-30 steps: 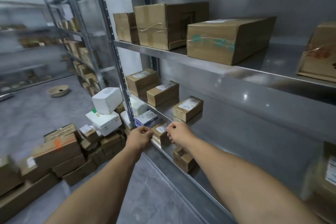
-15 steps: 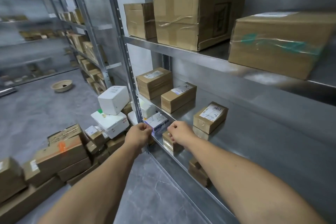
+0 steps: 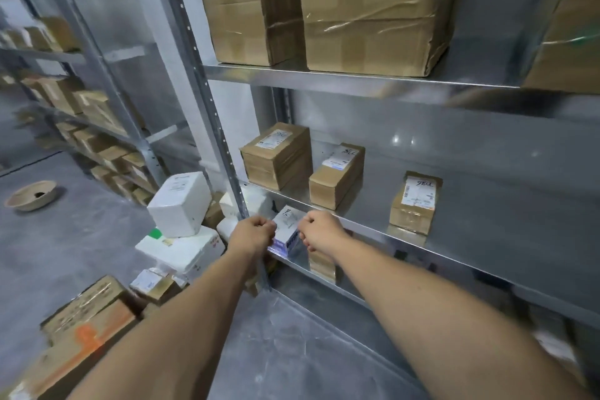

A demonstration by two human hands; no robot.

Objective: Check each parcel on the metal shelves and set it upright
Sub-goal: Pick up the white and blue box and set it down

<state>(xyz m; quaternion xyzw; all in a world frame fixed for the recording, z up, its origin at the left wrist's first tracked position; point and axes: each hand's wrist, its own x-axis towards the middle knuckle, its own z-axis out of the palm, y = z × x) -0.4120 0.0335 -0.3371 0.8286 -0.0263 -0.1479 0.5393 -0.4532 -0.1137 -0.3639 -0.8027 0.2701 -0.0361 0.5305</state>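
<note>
A small white and blue parcel (image 3: 286,234) sits at the left end of the lower metal shelf (image 3: 328,276). My left hand (image 3: 255,234) grips its left side and my right hand (image 3: 319,230) grips its right side, fingers curled. On the middle shelf (image 3: 470,247) lie three brown labelled parcels: a thick one (image 3: 276,156), a long one (image 3: 336,174) and a small one (image 3: 415,203). Large cardboard boxes (image 3: 373,10) stand on the top shelf (image 3: 357,79).
White foam boxes (image 3: 180,203) and brown cartons (image 3: 87,328) are piled on the floor left of the shelf post (image 3: 207,97). A shallow bowl (image 3: 31,195) lies on the grey floor. More shelving with parcels (image 3: 87,110) runs along the left.
The view has moved closer and turned toward the shelves. Both hands have come in onto the white and blue parcel, one at each side.
</note>
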